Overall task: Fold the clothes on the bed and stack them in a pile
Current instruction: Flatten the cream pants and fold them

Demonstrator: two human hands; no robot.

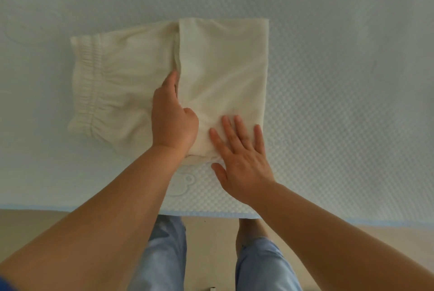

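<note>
Cream shorts (131, 84) with a gathered elastic waistband at the left lie on the pale blue bed (340, 93). Their right half is folded over into a flat panel (223, 67). My left hand (172, 116) grips the edge of that folded panel near its middle, thumb on top and fingers tucked under the fabric. My right hand (242, 152) lies flat with spread fingers on the panel's near right corner, its palm partly on the bed.
The bed's near edge (211, 214) runs across the lower frame, with beige floor (35, 227) below it. My legs in light blue trousers (164, 255) stand against the edge. Textured mattress cover surrounds the shorts on all sides.
</note>
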